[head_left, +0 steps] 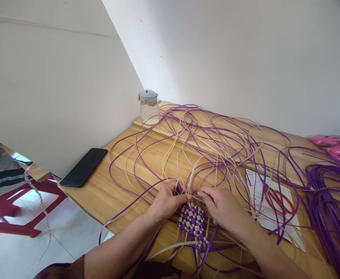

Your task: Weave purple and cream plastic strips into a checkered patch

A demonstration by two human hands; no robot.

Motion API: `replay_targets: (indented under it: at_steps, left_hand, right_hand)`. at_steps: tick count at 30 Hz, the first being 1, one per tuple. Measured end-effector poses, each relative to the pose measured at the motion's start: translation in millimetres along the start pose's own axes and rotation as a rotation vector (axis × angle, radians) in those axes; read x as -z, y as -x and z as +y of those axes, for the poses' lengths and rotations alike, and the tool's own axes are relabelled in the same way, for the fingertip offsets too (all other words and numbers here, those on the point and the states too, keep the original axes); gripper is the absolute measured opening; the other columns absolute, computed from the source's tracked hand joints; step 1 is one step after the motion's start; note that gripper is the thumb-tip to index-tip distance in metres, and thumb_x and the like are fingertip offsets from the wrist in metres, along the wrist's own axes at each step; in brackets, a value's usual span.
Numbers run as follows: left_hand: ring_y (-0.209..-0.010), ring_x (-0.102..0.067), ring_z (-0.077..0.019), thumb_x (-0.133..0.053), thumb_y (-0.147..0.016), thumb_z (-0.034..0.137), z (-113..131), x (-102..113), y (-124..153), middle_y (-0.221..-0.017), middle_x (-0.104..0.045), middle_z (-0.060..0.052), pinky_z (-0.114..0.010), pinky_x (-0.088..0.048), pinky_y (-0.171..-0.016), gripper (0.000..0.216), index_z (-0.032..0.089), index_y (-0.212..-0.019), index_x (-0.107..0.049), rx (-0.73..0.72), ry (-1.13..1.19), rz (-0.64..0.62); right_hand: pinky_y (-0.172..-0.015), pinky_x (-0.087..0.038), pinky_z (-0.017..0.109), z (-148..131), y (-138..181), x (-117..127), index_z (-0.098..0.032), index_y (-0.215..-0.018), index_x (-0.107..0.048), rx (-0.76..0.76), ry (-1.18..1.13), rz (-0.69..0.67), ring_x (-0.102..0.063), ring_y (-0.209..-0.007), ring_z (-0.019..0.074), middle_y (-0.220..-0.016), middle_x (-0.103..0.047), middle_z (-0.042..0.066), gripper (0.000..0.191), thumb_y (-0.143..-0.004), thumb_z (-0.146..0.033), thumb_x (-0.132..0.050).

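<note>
A small checkered woven patch of purple and cream strips lies on the wooden table near the front edge. My left hand is closed, pinching strips at the patch's upper left edge. Just beside it, my right hand is closed too, its fingertips pinching a strip at the top of the patch. Both hands nearly touch each other above the weave. Long loose purple and cream strips loop out from the patch across the table.
A black phone lies at the table's left edge. A lidded clear jar stands in the far corner. Red-handled scissors rest on a paper sheet at right, beside a purple strip bundle. Pink material and a red chair sit at the sides.
</note>
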State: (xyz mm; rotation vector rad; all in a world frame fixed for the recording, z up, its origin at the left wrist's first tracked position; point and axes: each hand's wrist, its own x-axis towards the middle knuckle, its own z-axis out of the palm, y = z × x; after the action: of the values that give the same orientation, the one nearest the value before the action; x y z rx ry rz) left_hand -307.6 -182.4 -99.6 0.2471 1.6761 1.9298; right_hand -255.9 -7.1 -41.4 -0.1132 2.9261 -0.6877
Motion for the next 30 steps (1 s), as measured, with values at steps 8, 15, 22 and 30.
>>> replay_targets:
  at_steps: [8,15,22,30]
  left_hand:
    - [-0.046,-0.035,-0.0055,-0.073,-0.066,0.030,2,-2,-1,-0.051,-0.044,0.007,-0.019,-0.025,-0.045,0.026,0.016,-0.070,-0.051,0.006,0.024,0.010]
    - [-0.046,-0.037,-0.0059,-0.069,-0.067,0.025,2,-3,1,-0.054,-0.048,0.005,-0.019,-0.027,-0.045,0.020,0.016,-0.070,-0.052,0.014,-0.005,0.043]
    - [-0.044,-0.035,-0.0055,-0.068,-0.066,0.023,5,-2,3,-0.051,-0.047,0.006,-0.018,-0.025,-0.043,0.017,0.015,-0.069,-0.054,0.035,-0.010,0.038]
    - [-0.045,-0.036,-0.0058,-0.071,-0.066,0.025,2,-1,1,-0.052,-0.048,0.005,-0.019,-0.026,-0.044,0.018,0.014,-0.071,-0.057,0.010,0.013,0.034]
  right_hand:
    - [-0.072,-0.039,0.031,12,-5,5,-0.024,-0.086,-0.068,0.182,0.172,0.148,-0.057,-0.081,0.0192,-0.084,-0.064,0.004,0.021,-0.091,-0.022,-0.048]
    - [-0.084,-0.040,0.037,-2,1,28,-0.022,-0.082,-0.064,0.280,0.014,0.160,-0.054,-0.094,0.0223,-0.092,-0.065,0.005,0.012,-0.088,-0.023,-0.054]
    - [-0.089,-0.044,0.031,-21,6,21,-0.020,-0.083,-0.065,0.197,-0.654,-0.153,-0.059,-0.098,0.0183,-0.107,-0.063,0.006,0.017,-0.090,-0.028,-0.052]
    - [-0.055,-0.045,0.021,-7,-17,-1,-0.018,-0.081,-0.056,-0.080,-0.909,-0.078,-0.057,-0.059,0.0106,-0.067,-0.060,-0.001,0.016,-0.081,-0.031,-0.064]
